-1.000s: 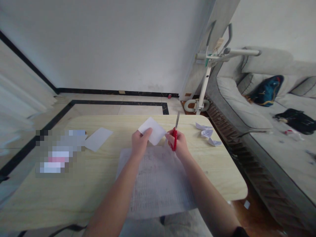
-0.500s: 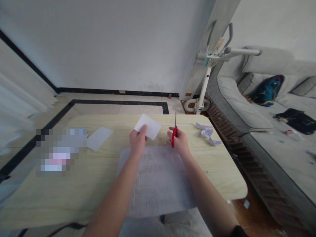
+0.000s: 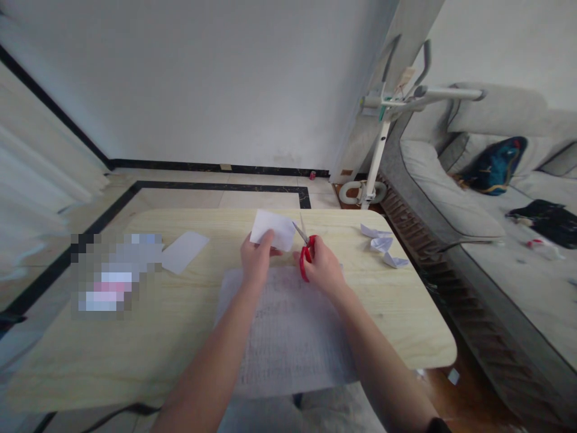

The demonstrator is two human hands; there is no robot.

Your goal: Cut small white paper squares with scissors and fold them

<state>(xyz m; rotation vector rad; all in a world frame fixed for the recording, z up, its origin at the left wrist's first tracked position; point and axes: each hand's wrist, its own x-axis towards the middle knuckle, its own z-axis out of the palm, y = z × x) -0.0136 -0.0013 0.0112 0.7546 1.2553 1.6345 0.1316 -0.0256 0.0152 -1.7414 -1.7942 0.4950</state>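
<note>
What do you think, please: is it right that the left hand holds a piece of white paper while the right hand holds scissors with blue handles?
Not quite: the scissors have red handles, not blue ones, as the head view shows. The left hand does hold the white paper, and the right hand the scissors.

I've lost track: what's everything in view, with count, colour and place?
Table: 1, pale wood, centre
Card: 1, white, over table's far half
Scissors: 1, red-handled, right of card
Loose sheet: 1, white, table's left
Crumpled pieces: 3, white, table's right
Printed sheet: 1, greyish, near edge
Pixelated patch: 1, mixed, left, contents unclear
Exercise frame: 1, white, behind table
Sofa: 1, grey, right
Bundle: 1, blue, on sofa
Cloth: 1, black, on sofa
Curtain: 1, white, far left
Small item: 1, red, floor
Wall: 1, pale, behind table
Left hand: 1, bare, holding card
Right hand: 1, bare, holding scissors
</note>
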